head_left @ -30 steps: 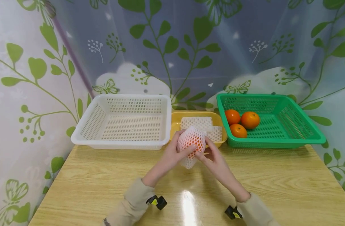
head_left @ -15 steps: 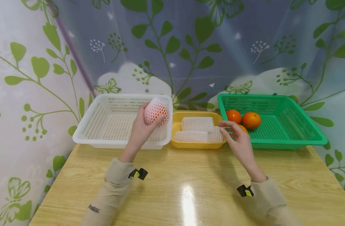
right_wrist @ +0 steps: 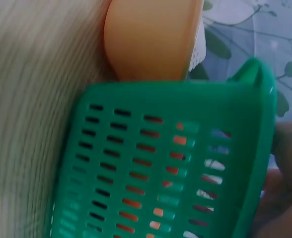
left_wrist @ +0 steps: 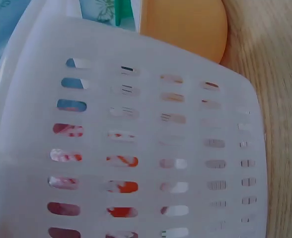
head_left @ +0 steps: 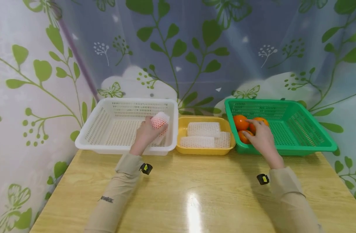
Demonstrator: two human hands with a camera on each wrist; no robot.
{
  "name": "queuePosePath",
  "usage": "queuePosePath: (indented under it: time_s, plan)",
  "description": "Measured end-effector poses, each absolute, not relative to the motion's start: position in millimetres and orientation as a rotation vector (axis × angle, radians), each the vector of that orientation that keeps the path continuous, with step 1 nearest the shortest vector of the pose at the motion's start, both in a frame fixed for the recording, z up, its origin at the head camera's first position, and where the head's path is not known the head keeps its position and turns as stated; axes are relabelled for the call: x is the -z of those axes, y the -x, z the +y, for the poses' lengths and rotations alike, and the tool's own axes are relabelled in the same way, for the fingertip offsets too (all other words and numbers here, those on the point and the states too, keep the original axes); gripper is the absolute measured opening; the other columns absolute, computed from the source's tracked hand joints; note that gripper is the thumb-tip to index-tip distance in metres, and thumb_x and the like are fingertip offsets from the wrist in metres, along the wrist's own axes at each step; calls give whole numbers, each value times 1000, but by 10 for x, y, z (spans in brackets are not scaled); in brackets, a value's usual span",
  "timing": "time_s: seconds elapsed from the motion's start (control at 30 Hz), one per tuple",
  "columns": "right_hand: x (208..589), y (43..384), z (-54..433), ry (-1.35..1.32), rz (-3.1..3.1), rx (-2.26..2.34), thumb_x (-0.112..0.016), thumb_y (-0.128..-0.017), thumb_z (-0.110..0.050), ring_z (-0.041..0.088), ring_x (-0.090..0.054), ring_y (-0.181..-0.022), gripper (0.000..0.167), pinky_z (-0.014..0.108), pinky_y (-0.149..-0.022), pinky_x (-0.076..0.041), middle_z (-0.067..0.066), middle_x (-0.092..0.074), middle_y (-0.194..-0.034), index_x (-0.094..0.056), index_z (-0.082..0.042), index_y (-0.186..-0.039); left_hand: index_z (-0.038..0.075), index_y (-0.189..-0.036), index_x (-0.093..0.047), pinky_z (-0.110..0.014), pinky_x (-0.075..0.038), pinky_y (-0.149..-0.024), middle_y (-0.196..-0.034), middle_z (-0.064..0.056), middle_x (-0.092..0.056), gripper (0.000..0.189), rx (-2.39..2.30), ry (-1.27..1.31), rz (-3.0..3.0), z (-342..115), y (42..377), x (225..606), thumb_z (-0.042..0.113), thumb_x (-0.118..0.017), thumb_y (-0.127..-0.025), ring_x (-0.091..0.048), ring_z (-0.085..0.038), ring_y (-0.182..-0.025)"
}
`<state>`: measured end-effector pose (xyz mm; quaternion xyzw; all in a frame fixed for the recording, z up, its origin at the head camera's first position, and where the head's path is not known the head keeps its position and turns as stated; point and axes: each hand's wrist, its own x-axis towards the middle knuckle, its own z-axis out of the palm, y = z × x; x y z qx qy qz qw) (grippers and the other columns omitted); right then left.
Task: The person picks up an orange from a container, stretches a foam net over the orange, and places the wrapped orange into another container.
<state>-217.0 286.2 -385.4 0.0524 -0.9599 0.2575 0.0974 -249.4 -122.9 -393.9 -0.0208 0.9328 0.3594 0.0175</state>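
Note:
Inside the white basket (head_left: pixel 91 136), my left hand (head_left: pixel 145 132) holds an orange in a white foam net (head_left: pixel 159 121), with the thumb across its near side. The net's loose end hangs down toward the basket floor. Over at the green basket (head_left: pixel 285 149), my right hand (head_left: pixel 262 136) reaches in among the oranges, thumb and forefinger apart. Its thumb lies over the front orange (head_left: pixel 243 137), while its forefinger is near the back left orange (head_left: pixel 240 122). Behind the fingers, another orange (head_left: pixel 261 121) is partly hidden. Basket walls block most of both wrist views.
Between the baskets stands a yellow tray (head_left: pixel 182 150) with several white foam nets (head_left: pixel 203 128) in it. All three containers line the back of the wooden table (head_left: pixel 212 194), against a leaf-print curtain (head_left: pixel 189 48).
Both hands were together on the netted orange over the yellow tray. My left hand has carried it left and lowered it into the white basket; my right hand has moved right into the green basket.

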Motion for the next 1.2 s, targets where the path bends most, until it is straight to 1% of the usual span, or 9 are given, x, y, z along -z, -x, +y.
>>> queuePosePath:
  time_s: [0.13,0.27,0.37,0.43,0.53,0.77,0.9,1.03,1.2]
  plan:
    - [3836,2230,2927,-149,-3048,-702,-68,-98,-25,60,-41,-126,65,72,-98,-39,42,-35,-148,-41,7,-148,-7,-151,-27,-54,-51,-96,-138,-34,-53,92,-959,24,2780,-1247,2496,3949,58,-59,-95,-57,-48,-120]
    - [3815,2271,2957,-177,-3144,-690,-69,-97,-26,57,-44,-126,69,70,-98,-41,39,-40,-146,-40,10,-147,-10,-153,-25,-55,-45,-106,-147,-34,-45,93,-912,-28,2703,-1262,2485,3935,59,-54,-97,-49,-49,-132]
    - [3814,2314,2970,-188,-3180,-689,-69,-95,-25,55,-49,-122,66,68,-95,-44,38,-47,-141,-44,10,-145,-12,-151,-29,-56,-43,-108,-148,-35,-43,89,-920,-44,2708,-1260,2485,3935,56,-52,-100,-46,-49,-134]
    - [3818,2345,2980,-182,-3205,-694,-68,-95,-24,53,-52,-117,64,66,-92,-46,38,-50,-137,-44,10,-143,-12,-151,-30,-56,-43,-109,-148,-34,-43,85,-920,-54,2715,-1252,2486,3940,53,-51,-101,-46,-49,-134]
    - [3823,2383,2987,-163,-3239,-684,-67,-92,-21,51,-55,-111,61,63,-88,-47,38,-53,-132,-45,11,-140,-9,-154,-26,-55,-41,-111,-150,-32,-42,83,-935,-62,2705,-1240,2484,3939,50,-51,-102,-44,-48,-136]
    - [3821,2404,2990,-122,-3274,-672,-68,-92,-23,52,-54,-112,65,63,-88,-47,38,-52,-133,-44,8,-142,-7,-155,-26,-55,-39,-112,-151,-34,-40,81,-959,-56,2739,-1233,2488,3947,51,-48,-103,-42,-48,-137]
    - [3801,2374,3021,-98,-3220,-676,-71,-90,-29,54,-52,-112,72,65,-89,-46,38,-51,-133,-43,8,-144,-5,-154,-30,-57,-37,-113,-151,-34,-39,77,-990,-53,2783,-1229,2491,3953,52,-46,-104,-41,-48,-138]
    - [3728,2318,3045,-61,-3149,-713,-73,-91,-35,54,-49,-116,79,66,-90,-44,38,-47,-138,-39,8,-148,-4,-151,-37,-57,-39,-111,-148,-33,-43,72,-1042,-42,2844,-1231,2495,3964,50,-48,-104,-45,-48,-134]
    - [3610,2214,3043,-33,-3069,-769,-72,-92,-39,54,-45,-117,82,66,-87,-44,39,-42,-139,-34,1,-154,-1,-146,-46,-56,-41,-109,-145,-28,-49,61,-1183,-42,2935,-1249,2504,3964,42,-53,-104,-48,-45,-132]
